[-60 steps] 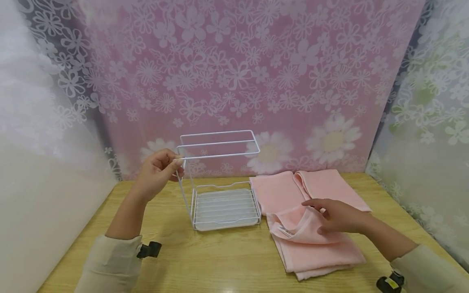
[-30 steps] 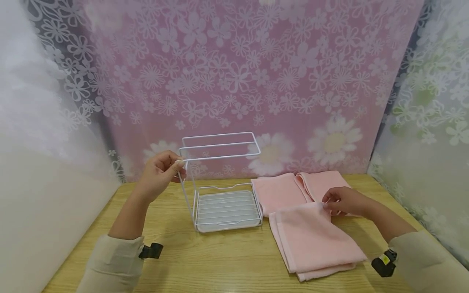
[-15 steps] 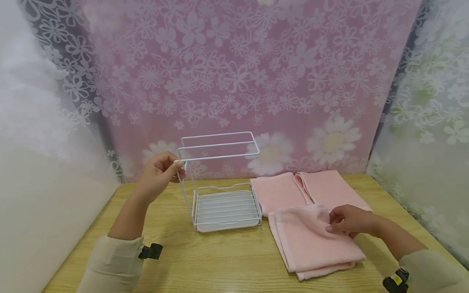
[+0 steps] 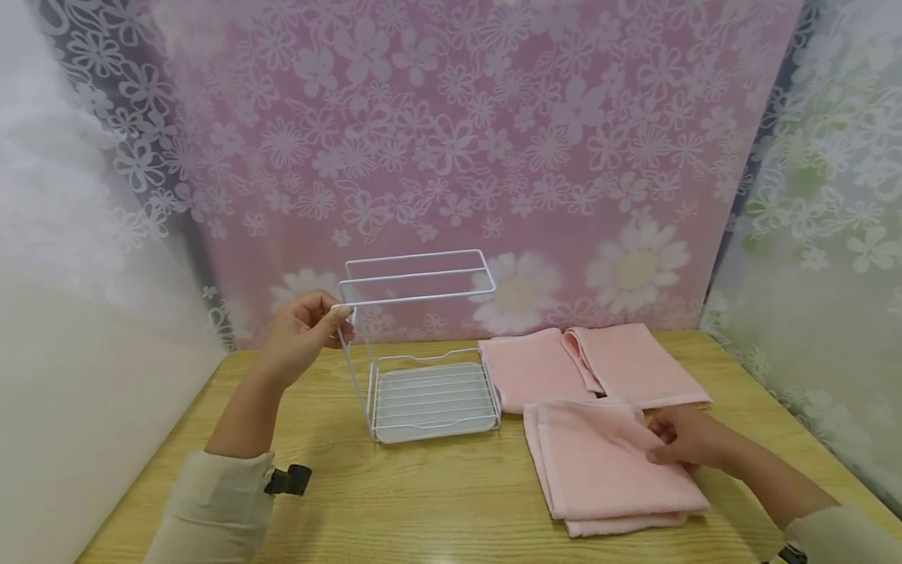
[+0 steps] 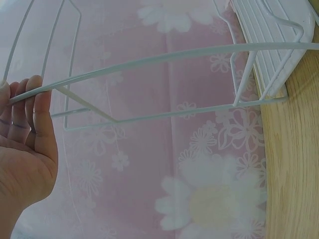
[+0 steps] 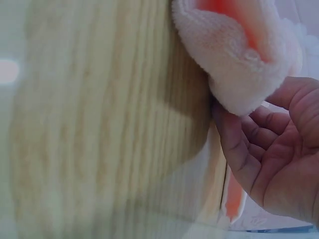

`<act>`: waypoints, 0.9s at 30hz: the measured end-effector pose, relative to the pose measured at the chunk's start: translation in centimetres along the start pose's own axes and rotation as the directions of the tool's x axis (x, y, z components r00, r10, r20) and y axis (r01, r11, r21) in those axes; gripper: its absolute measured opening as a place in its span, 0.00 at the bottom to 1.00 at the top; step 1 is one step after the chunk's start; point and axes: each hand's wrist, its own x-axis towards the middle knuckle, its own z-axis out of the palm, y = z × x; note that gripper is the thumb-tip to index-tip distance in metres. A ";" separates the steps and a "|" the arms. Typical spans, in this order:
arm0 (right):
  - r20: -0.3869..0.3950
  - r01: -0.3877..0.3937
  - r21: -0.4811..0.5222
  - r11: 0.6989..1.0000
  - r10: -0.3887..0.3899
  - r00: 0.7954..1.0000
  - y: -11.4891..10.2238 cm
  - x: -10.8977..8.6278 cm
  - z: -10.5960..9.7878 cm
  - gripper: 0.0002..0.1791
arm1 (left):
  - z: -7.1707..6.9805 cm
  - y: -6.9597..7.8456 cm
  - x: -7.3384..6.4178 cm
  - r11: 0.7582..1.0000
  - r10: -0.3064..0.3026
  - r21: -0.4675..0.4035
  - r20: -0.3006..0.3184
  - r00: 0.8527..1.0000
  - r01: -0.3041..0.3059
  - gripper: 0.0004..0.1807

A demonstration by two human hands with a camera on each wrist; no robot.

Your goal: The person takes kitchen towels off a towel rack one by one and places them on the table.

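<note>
A white wire rack (image 4: pixel 416 299) stands upright on the table at centre-left, with a flat white tray (image 4: pixel 437 423) at its base. My left hand (image 4: pixel 299 337) pinches its upper left corner between thumb and fingers; the left wrist view shows the fingers (image 5: pixel 42 119) behind the long bar. To the right of the rack lies a folded pink towel (image 4: pixel 613 470). My right hand (image 4: pixel 698 439) grips that towel's right edge, thumb on top and fingers beneath. From the right wrist view, the towel's thick folded layers (image 6: pixel 244 74) sit between thumb and fingers.
Behind the gripped towel lie two more folded pink towels, one (image 4: pixel 532 368) next to the rack and one (image 4: pixel 644 364) farther right. A flowered pink backdrop (image 4: pixel 437 157) rises at the wooden table's (image 4: pixel 395 501) rear, with pale side panels left and right.
The turned-up part of the front towel has been laid flat. My right hand has moved to its right edge, and the towel has shifted slightly rightward. My left hand keeps its hold on the rack.
</note>
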 end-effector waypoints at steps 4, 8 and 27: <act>0.007 0.036 -0.006 0.999 -0.036 0.999 0.6 -0.4 -0.2 0.14 | -0.1 -0.1 0.1 1.000 0.010 -0.003 0.006 1.000 -0.010 0.15; 0.015 0.026 -0.003 1.000 -0.026 1.000 0.8 -0.8 -0.5 0.14 | -0.3 -0.2 0.2 1.000 0.018 -0.002 0.005 1.000 -0.018 0.16; -0.082 -0.080 0.041 0.996 0.083 0.993 -0.4 -2.2 -1.5 0.16 | -0.2 -2.1 -2.5 0.953 -0.001 -0.302 -0.084 0.996 -0.024 0.08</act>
